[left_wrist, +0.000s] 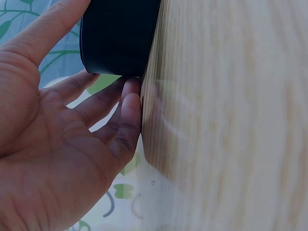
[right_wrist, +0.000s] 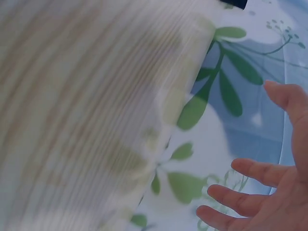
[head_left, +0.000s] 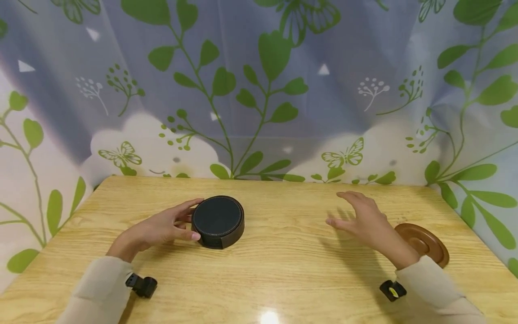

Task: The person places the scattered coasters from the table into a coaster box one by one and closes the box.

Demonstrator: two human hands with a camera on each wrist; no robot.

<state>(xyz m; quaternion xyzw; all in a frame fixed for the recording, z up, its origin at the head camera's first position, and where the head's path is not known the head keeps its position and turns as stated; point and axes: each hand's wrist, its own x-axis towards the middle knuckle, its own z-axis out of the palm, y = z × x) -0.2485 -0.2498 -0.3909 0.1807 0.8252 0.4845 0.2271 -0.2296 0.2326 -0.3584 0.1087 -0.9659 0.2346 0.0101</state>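
Observation:
A round black leather-look case (head_left: 218, 217) with a stitched top lies on the wooden table, left of the middle. My left hand (head_left: 159, 230) holds its left side, thumb at the front and fingers towards the back. In the left wrist view the case (left_wrist: 118, 38) shows its dark side wall beside the left hand (left_wrist: 62, 125). My right hand (head_left: 370, 222) hovers over the right part of the table, fingers spread and holding nothing. The right wrist view shows the same right hand (right_wrist: 274, 187) with its fingers apart.
A brown round dish-like disc (head_left: 435, 245) with ringed grooves lies by the right forearm, partly covered by it. The light wood table (head_left: 283, 270) ends at a curtain (head_left: 251, 112) printed with leaves and butterflies, which also runs along both sides.

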